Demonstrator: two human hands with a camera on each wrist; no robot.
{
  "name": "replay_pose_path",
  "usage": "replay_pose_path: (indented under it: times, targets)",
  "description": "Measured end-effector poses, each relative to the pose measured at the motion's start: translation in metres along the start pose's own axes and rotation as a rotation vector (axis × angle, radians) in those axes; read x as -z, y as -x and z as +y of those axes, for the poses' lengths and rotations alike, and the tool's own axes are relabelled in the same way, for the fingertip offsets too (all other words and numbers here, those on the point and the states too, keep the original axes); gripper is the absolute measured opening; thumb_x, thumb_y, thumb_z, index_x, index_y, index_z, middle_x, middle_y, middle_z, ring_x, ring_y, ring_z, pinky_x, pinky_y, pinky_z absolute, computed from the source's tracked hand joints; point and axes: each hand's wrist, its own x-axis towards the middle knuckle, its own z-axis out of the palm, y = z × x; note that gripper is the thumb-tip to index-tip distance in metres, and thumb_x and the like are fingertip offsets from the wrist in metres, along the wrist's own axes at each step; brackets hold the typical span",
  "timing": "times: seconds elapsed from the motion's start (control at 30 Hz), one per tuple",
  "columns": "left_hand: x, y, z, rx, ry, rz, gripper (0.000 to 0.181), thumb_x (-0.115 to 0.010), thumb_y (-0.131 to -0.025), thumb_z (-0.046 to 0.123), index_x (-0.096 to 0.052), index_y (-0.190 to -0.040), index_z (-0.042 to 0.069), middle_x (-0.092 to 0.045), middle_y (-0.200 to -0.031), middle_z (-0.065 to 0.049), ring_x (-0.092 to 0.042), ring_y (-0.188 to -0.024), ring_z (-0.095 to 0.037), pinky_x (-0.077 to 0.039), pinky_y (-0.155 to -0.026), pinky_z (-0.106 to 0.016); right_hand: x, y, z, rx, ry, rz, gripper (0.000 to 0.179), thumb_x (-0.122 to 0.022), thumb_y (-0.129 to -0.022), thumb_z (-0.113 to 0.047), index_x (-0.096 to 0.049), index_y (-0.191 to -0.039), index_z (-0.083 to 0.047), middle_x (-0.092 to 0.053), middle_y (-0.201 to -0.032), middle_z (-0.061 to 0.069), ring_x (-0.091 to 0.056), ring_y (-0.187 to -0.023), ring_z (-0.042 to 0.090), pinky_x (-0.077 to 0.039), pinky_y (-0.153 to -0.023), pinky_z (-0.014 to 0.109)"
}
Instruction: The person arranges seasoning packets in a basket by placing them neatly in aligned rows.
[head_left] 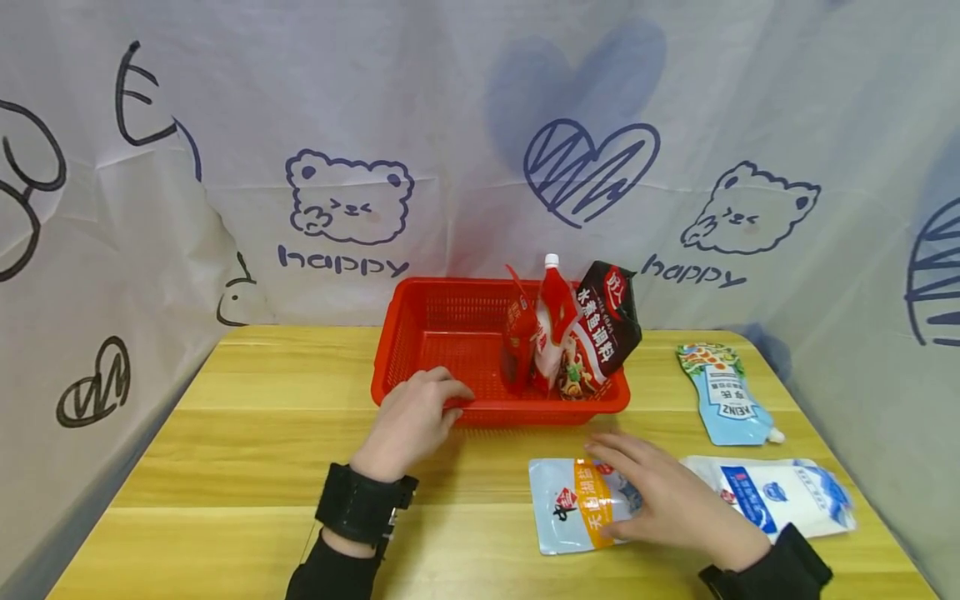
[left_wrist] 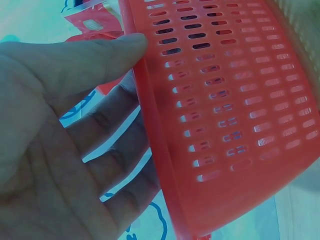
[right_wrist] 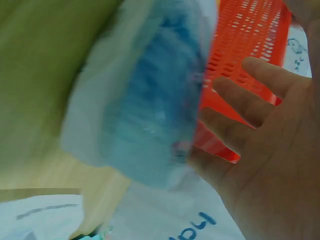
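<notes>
The left hand (head_left: 416, 417) grips the near rim of a red perforated plastic basket (head_left: 517, 409). Nearer and to the right, the right hand (head_left: 663, 492), fingers loosely extended, is over a flat pale-blue pouch with an orange band (head_left: 557, 525) on the yellowish wooden table (head_left: 247, 483); contact I can't tell.

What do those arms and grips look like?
They are a person's: the left grip and right grip are bare hands. On the left is a wide black wristband with a small shiny fitting, near a black sleeve. The right has a black covering; whether band or sleeve, I cannot tell.
</notes>
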Motion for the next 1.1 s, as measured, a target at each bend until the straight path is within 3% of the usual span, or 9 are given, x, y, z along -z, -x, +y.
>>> replay_pose_path:
  times: [0.3,0.53,0.63,0.77,0.9,1.1]
  targets:
    - [0.0,0.001,0.001,-0.006,0.004,0.006,0.025,-0.087,-0.083,0.005,-0.082,-0.106,0.013,-0.071,-0.097,-0.002,-0.063,-0.085,-0.02,-0.055,-0.075,-0.031,-0.01,0.0,0.021,-0.114,-0.031,-0.082,0.091,-0.085,-0.074,-0.064,-0.055,-0.151,-0.024,-0.049,-0.155,0.013,-0.044,-0.142,0.043,-0.035,-0.113,0.069]
    - [-0.001,0.0,0.001,-0.009,-0.008,0.009,0.025,-0.087,-0.083,0.005,-0.082,-0.106,0.012,-0.071,-0.097,-0.003,-0.063,-0.084,-0.021,-0.055,-0.074,-0.031,-0.01,-0.001,0.021,-0.079,0.019,-0.101,0.078,-0.087,-0.076,-0.057,-0.064,-0.142,-0.022,-0.064,-0.138,0.007,-0.057,-0.128,0.035,-0.033,-0.11,0.072]
    - [-0.001,0.0,0.001,-0.012,-0.012,0.011,0.024,-0.087,-0.083,0.004,-0.082,-0.105,0.012,-0.071,-0.097,-0.003,-0.063,-0.083,-0.021,-0.055,-0.073,-0.03,-0.008,-0.003,0.018,-0.099,0.023,-0.113,0.074,-0.088,-0.076,-0.053,-0.066,-0.14,-0.023,-0.066,-0.132,0.004,-0.061,-0.119,0.029,-0.043,-0.106,0.065]
    - [-0.002,0.0,0.001,-0.021,-0.014,0.017,0.023,-0.087,-0.083,0.004,-0.082,-0.105,0.012,-0.071,-0.096,-0.003,-0.063,-0.083,-0.021,-0.054,-0.071,-0.03,-0.006,-0.004,0.016,-0.124,-0.013,-0.11,0.067,-0.089,-0.078,-0.046,-0.067,-0.139,-0.029,-0.064,-0.121,-0.005,-0.059,-0.102,0.016,-0.055,-0.093,0.047]
    - [-0.001,0.0,0.001,-0.031,-0.02,0.025,0.023,-0.086,-0.083,0.004,-0.082,-0.104,0.012,-0.071,-0.095,-0.003,-0.063,-0.083,-0.022,-0.055,-0.072,-0.03,-0.005,-0.002,0.018,-0.079,-0.04,-0.067,0.056,-0.087,-0.084,-0.034,-0.069,-0.137,-0.03,-0.061,-0.114,-0.012,-0.056,-0.095,0.007,-0.056,-0.085,0.035]
    - [-0.001,0.0,0.001,-0.036,-0.029,0.026,0.023,-0.086,-0.084,0.004,-0.082,-0.104,0.012,-0.071,-0.095,-0.003,-0.064,-0.083,-0.021,-0.054,-0.07,-0.029,-0.005,0.002,0.021,0.023,-0.095,0.013,0.042,-0.083,-0.089,-0.019,-0.074,-0.129,-0.027,-0.065,-0.11,-0.014,-0.058,-0.092,0.003,-0.055,-0.078,0.029]
